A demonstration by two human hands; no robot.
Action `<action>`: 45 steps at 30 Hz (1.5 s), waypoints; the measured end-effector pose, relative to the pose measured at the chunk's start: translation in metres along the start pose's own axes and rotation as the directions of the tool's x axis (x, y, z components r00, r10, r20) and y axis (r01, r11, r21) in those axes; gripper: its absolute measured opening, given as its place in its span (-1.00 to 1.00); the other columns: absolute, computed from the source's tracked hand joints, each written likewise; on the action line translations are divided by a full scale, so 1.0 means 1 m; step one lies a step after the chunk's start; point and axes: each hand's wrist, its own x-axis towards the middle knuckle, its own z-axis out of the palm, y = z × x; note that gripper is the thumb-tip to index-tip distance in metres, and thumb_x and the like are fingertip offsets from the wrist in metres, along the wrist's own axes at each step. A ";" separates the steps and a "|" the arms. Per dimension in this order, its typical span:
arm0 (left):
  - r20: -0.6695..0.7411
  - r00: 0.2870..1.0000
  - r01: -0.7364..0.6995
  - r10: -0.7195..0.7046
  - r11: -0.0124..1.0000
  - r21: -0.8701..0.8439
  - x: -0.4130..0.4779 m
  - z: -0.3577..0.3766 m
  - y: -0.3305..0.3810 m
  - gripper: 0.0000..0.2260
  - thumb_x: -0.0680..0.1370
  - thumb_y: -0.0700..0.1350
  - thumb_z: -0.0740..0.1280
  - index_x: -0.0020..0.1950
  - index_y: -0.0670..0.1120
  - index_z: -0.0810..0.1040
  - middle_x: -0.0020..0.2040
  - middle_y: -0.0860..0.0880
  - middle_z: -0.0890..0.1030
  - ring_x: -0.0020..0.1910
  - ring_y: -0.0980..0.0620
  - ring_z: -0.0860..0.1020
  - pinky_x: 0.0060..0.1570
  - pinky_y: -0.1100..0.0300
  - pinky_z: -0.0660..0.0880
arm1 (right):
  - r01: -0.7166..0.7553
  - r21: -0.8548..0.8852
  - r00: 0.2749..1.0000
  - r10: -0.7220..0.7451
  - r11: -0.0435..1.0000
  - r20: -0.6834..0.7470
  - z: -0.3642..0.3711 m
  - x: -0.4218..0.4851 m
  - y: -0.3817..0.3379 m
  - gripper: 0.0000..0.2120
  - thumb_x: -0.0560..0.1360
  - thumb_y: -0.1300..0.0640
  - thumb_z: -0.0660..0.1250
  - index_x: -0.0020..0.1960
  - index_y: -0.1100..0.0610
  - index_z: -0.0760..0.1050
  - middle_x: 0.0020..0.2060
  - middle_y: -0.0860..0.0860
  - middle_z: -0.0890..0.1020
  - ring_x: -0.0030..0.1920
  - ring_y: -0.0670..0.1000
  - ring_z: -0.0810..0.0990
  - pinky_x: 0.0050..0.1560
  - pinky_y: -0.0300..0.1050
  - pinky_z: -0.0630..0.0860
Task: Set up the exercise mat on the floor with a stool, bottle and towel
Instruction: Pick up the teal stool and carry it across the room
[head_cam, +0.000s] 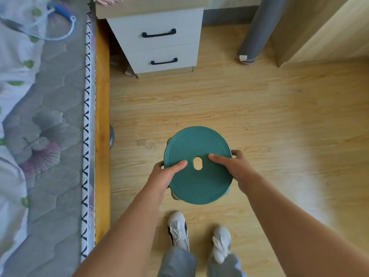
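A round teal stool [196, 182] with an oval hole in its seat is held over the wooden floor, just ahead of my two feet. My left hand [166, 172] grips its left rim, thumb lying on the seat. My right hand [233, 166] grips the right rim the same way. A rolled grey exercise mat [253, 31] leans upright at the back right, between the drawers and a wooden cabinet. I see no bottle, and no towel that I can tell apart.
A bed [46, 116] with a grey floral cover and a wooden side rail runs along the left. A white two-drawer nightstand [159, 45] stands at the back. A wooden cabinet [323, 33] fills the back right. Bare wooden floor [279, 116] spreads to the right.
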 end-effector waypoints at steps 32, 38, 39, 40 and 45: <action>-0.187 0.977 0.107 -0.104 0.994 0.004 0.389 -0.034 0.056 -0.53 0.45 0.06 0.42 0.31 -0.01 0.41 0.14 -0.02 0.59 0.09 -0.08 0.57 0.17 -0.07 0.50 | -0.033 -0.315 0.999 0.040 0.949 0.015 0.146 0.379 -0.045 -0.27 0.35 0.00 0.53 0.41 0.15 0.30 0.29 0.11 0.41 0.22 0.17 0.49 0.22 0.17 0.49; -0.170 0.975 0.135 -0.145 0.989 -0.068 0.409 -0.040 0.041 -0.77 0.53 -0.09 0.35 0.14 0.07 0.42 -0.04 0.05 0.55 0.01 -0.05 0.54 0.06 0.02 0.50 | -0.030 -0.335 0.999 0.042 0.942 0.030 0.160 0.401 -0.019 -0.33 0.39 0.11 0.50 0.42 0.16 0.32 0.28 0.13 0.44 0.21 0.17 0.50 0.21 0.15 0.51; -0.163 0.974 0.142 -0.155 0.986 -0.089 0.409 -0.041 0.042 -0.77 0.55 -0.11 0.33 0.16 0.07 0.41 -0.01 0.04 0.55 0.01 -0.05 0.54 0.02 0.03 0.50 | -0.027 -0.344 0.999 0.039 0.938 0.030 0.161 0.403 -0.018 -0.33 0.39 0.12 0.49 0.42 0.15 0.31 0.28 0.12 0.44 0.21 0.17 0.50 0.21 0.15 0.50; -0.157 0.974 0.150 -0.165 0.983 -0.104 0.410 -0.041 0.043 -0.76 0.56 -0.12 0.31 0.19 0.08 0.40 0.03 0.02 0.55 0.02 -0.05 0.54 -0.01 0.03 0.50 | -0.027 -0.354 0.999 0.040 0.935 0.030 0.163 0.403 -0.017 -0.33 0.39 0.12 0.48 0.43 0.15 0.30 0.28 0.12 0.44 0.22 0.17 0.50 0.22 0.15 0.50; -0.145 0.979 0.131 -0.142 0.988 -0.088 0.406 -0.036 0.047 -0.52 0.57 -0.14 0.28 0.47 0.05 0.27 0.31 -0.03 0.49 0.20 -0.08 0.51 0.21 -0.09 0.47 | -0.046 -0.332 0.999 0.052 0.942 0.009 0.161 0.399 -0.020 -0.31 0.42 0.15 0.45 0.47 0.15 0.25 0.28 0.11 0.47 0.20 0.14 0.52 0.23 0.13 0.50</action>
